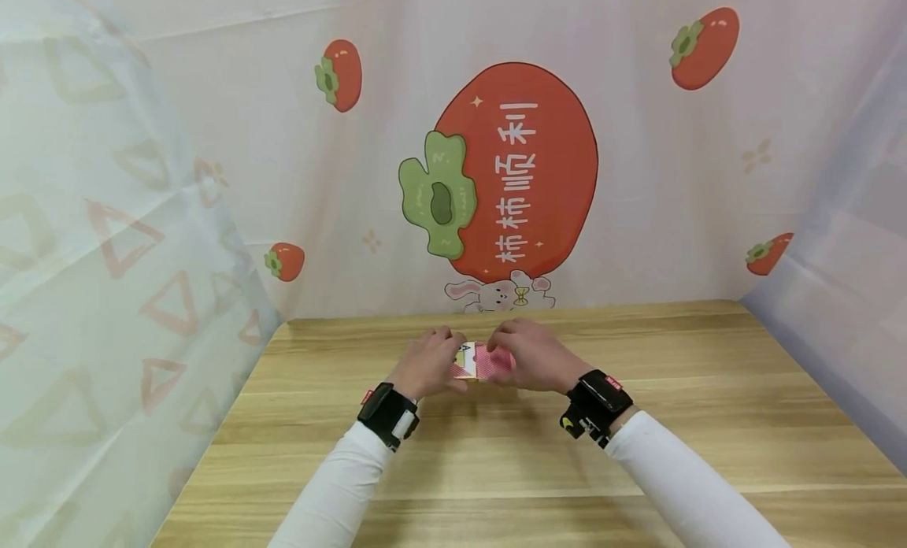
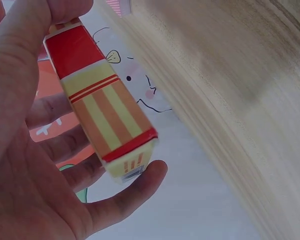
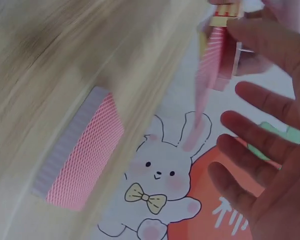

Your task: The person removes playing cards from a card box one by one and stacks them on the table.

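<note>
My left hand (image 1: 428, 364) grips a small playing card box (image 2: 107, 100) with red, yellow and orange stripes. The thumb lies over one end in the left wrist view, and the little finger sits by the other end. In the head view, the box's face with a letter A shows between the hands. My right hand (image 3: 272, 120) has its thumb at the box's end, with the other fingers spread apart and off it. A blurred pink piece hangs beside the box there. On the table lies a deck of cards (image 3: 85, 150) with pink patterned backs, below the right hand.
The wooden table (image 1: 510, 469) ends at a white cloth backdrop (image 1: 638, 217) printed with persimmons and a rabbit. Cloth also hangs at the left and right sides. Each wrist wears a black strapped camera (image 1: 598, 402).
</note>
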The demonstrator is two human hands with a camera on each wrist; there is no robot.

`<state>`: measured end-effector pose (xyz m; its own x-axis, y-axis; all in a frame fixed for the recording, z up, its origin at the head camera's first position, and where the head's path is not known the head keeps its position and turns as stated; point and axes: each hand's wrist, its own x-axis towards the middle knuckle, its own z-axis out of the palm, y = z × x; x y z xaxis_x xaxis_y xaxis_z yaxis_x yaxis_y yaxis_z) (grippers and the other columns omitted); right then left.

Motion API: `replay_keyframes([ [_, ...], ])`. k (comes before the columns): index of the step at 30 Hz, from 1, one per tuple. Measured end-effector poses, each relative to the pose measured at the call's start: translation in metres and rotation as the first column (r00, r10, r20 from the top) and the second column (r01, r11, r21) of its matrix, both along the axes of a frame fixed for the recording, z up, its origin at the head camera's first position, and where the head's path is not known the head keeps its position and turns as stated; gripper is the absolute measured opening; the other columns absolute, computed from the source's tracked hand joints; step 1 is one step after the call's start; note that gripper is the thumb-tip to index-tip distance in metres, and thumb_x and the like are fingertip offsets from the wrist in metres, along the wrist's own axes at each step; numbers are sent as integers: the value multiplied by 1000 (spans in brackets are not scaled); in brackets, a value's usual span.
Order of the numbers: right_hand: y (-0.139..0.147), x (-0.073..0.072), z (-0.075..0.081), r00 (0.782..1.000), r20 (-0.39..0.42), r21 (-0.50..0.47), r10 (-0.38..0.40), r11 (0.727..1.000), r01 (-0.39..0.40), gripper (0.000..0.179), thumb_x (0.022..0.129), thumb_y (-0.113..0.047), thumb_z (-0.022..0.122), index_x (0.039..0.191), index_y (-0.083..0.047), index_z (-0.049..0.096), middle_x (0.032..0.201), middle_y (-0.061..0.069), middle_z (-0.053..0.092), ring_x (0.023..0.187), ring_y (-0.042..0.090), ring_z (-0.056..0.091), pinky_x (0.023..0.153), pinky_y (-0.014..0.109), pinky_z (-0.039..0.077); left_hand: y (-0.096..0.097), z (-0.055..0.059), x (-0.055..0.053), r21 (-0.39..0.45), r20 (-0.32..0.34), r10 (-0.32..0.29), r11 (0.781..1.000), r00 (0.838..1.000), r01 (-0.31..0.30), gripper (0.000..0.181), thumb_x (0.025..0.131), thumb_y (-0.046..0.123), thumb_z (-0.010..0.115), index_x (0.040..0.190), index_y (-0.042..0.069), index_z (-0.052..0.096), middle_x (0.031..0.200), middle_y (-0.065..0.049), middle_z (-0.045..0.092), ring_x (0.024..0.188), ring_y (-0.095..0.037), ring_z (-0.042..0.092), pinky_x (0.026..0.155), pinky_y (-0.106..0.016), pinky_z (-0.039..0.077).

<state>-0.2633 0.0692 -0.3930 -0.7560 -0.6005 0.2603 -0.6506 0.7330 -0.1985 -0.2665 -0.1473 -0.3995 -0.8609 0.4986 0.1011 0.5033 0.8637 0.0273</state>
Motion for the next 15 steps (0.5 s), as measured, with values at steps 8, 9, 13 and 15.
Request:
replay_keyframes([
  [8, -4, 1, -6, 997, -28, 65, 67, 996, -65, 46, 70, -49, 72, 107, -22, 62, 117, -1, 54, 115, 19, 43, 97, 47, 29, 0, 0, 3, -25, -11, -15, 1000, 1000, 14, 75, 65, 54, 74, 123, 13, 50, 113, -7, 51, 101, -23, 48, 73, -41, 47],
  [9, -5, 0, -7, 997, -38, 72, 68, 995, -65, 47, 70, -49, 71, 108, -22, 62, 117, -1, 54, 115, 19, 43, 97, 47, 29, 0, 0, 4, -28, -14, -15, 999, 1000, 15, 75, 65, 55, 73, 123, 13, 50, 113, -7, 51, 101, -23, 48, 73, -41, 47],
  [13, -6, -1, -9, 996, -66, 99, 67, 993, -60, 53, 70, -50, 71, 113, -21, 61, 116, -1, 54, 113, 18, 44, 97, 45, 29, 1, 1, 5, -43, -15, -15, 999, 1000, 14, 75, 66, 55, 73, 123, 13, 49, 113, -7, 50, 100, -23, 48, 72, -41, 47],
  [15, -7, -1, -10, 995, -71, 110, 68, 992, -60, 56, 70, -50, 72, 117, -21, 61, 116, -1, 55, 112, 19, 44, 97, 45, 29, 1, 1, 5, -45, -10, -14, 999, 1000, 13, 75, 66, 55, 72, 124, 13, 50, 114, -7, 51, 100, -23, 48, 73, -42, 47],
])
